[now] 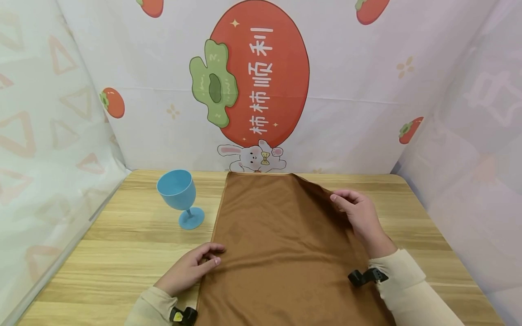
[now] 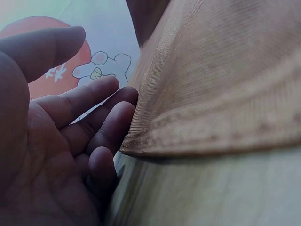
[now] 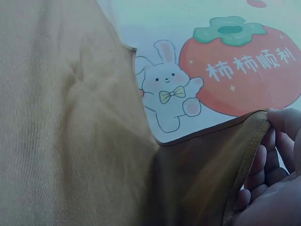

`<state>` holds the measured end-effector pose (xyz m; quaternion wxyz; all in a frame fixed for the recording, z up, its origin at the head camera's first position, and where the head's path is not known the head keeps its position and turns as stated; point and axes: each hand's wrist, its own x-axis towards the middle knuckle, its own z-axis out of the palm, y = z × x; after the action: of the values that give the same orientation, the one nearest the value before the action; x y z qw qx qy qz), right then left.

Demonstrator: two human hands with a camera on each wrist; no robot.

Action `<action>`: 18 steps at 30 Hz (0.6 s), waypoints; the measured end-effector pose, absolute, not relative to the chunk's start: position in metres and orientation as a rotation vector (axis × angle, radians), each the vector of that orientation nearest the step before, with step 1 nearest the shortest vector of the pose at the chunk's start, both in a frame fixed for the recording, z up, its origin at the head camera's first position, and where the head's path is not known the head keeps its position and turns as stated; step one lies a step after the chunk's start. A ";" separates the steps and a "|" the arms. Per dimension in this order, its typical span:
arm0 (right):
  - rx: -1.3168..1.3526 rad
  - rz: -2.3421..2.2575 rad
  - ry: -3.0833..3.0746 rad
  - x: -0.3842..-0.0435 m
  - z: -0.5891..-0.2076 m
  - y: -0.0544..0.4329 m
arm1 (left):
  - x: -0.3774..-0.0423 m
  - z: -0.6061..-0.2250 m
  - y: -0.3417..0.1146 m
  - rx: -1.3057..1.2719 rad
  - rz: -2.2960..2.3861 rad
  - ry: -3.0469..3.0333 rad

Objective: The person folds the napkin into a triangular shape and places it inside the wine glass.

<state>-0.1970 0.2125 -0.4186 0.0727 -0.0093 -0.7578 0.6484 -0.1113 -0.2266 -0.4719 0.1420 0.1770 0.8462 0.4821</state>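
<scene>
A brown cloth (image 1: 277,235) lies spread over the middle of the wooden table, reaching its far edge. At its far right corner, my right hand (image 1: 360,217) pinches the hem between thumb and fingers, and that corner is raised off the table in a fold. The right wrist view shows the stitched hem (image 3: 249,150) running up to the pinching fingers. My left hand (image 1: 191,267) is at the cloth's left edge with loosely bent fingers; the left wrist view shows its thumb apart and its fingertips (image 2: 120,113) beside the hem, gripping nothing.
A blue goblet (image 1: 177,190) stands upright on the table (image 1: 122,253), left of the cloth and beyond my left hand. A printed backdrop (image 1: 346,68) with persimmons and a rabbit rises behind the table's far edge. White printed sheets hang on both sides.
</scene>
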 end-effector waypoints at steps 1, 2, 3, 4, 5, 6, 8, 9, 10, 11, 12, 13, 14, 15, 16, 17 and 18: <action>-0.028 1.961 -2.264 -0.196 -0.418 0.212 | -0.111 -0.472 -0.227 0.512 1.392 2.442; -0.029 1.971 -2.258 -0.196 -0.418 0.212 | -0.111 -0.472 -0.227 0.512 1.391 2.444; -0.032 1.979 -2.251 -0.195 -0.417 0.212 | -0.111 -0.472 -0.227 0.512 1.391 2.445; -0.032 1.985 -2.246 -0.194 -0.417 0.211 | -0.111 -0.472 -0.227 0.513 1.390 2.446; -0.030 1.986 -2.244 -0.193 -0.416 0.211 | -0.111 -0.472 -0.226 0.513 1.390 2.447; -0.029 1.987 -2.241 -0.192 -0.415 0.210 | -0.111 -0.471 -0.226 0.513 1.389 2.449; -0.026 1.998 -2.228 -0.190 -0.413 0.208 | -0.111 -0.471 -0.226 0.513 1.387 2.452; -0.025 2.006 -2.218 -0.189 -0.412 0.207 | -0.111 -0.471 -0.226 0.513 1.387 2.453; -0.023 2.010 -2.210 -0.188 -0.411 0.206 | -0.111 -0.471 -0.226 0.512 1.386 2.454; -0.021 2.015 -2.199 -0.187 -0.410 0.204 | -0.111 -0.471 -0.226 0.512 1.385 2.454; -0.018 2.025 -2.185 -0.187 -0.409 0.203 | -0.111 -0.471 -0.226 0.512 1.385 2.453; -0.013 2.036 -2.172 -0.186 -0.409 0.202 | -0.111 -0.471 -0.226 0.512 1.385 2.452; -0.016 2.046 -2.161 -0.185 -0.408 0.201 | -0.111 -0.471 -0.226 0.513 1.386 2.450; -0.011 2.050 -2.155 -0.185 -0.408 0.200 | -0.111 -0.471 -0.226 0.514 1.387 2.448; -0.009 2.051 -2.153 -0.184 -0.408 0.199 | -0.111 -0.471 -0.226 0.515 1.387 2.447; -0.009 2.062 -2.143 -0.183 -0.407 0.198 | -0.111 -0.471 -0.226 0.517 1.388 2.446; -0.006 2.074 -2.135 -0.182 -0.407 0.197 | -0.111 -0.471 -0.226 0.517 1.387 2.447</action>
<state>-0.1825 0.1969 -0.4067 0.0826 -0.0021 -0.7148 0.6945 -0.1113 -0.2261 -0.4714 0.1401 0.1790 0.8472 0.4802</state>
